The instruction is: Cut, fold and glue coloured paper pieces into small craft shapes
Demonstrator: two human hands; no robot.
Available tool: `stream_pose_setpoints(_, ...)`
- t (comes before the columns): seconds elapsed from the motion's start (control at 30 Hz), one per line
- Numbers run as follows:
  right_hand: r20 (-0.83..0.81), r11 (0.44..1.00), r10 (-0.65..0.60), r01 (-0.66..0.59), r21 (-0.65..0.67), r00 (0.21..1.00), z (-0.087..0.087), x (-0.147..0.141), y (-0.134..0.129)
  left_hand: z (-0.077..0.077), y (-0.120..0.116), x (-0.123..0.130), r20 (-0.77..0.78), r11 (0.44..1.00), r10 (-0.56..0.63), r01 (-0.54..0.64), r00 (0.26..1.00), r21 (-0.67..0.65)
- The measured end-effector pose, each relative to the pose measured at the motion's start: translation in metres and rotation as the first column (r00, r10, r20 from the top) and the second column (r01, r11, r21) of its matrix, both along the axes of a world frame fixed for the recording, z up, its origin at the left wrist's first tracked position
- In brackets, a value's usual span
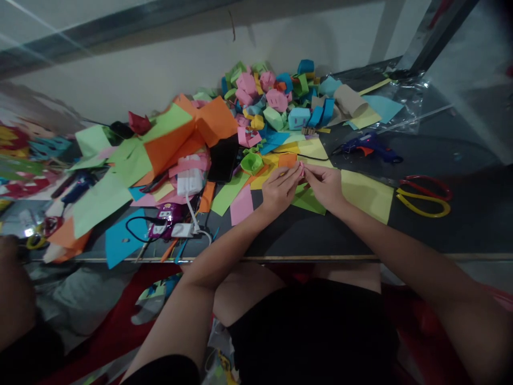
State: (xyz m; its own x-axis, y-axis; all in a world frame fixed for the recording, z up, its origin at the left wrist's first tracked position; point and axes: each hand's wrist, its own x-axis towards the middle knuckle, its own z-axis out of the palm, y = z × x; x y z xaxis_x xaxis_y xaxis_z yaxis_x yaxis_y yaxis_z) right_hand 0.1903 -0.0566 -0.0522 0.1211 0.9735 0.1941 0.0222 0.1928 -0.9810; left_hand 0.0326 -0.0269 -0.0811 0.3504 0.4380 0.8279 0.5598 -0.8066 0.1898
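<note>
Left hand (280,188) and right hand (325,184) pinch a pink paper piece (301,170) together; scissors (425,195) nearby — right.

Paper pile (276,96) blocks ahead; bare tabletop (473,235) rt.

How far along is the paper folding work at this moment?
Done: a pile of folded paper pieces lies at the back of the table. In hand: the left hand and right hand pinch a small pink paper piece between the fingertips. Left: many flat coloured sheets are unfolded; the scissors and glue gun lie untouched.
</note>
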Motion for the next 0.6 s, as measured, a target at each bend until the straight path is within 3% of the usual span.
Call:
stream_pose_setpoints(0.37,0.007,0.999,0.046,-0.045,-0.017,0.999,-0.0015,0.0027,-0.0035,0.0079,-0.0061,-0.0068,-0.183,0.996,-0.010,-0.007,0.983,-0.089)
stream_pose_setpoints(0.6,0.027,0.998,0.055,-0.056,0.017,0.998,-0.0007,0.0040,-0.0054,0.0101,-0.0055,-0.0089,-0.098,0.991,-0.067,0.055,0.993,-0.119)
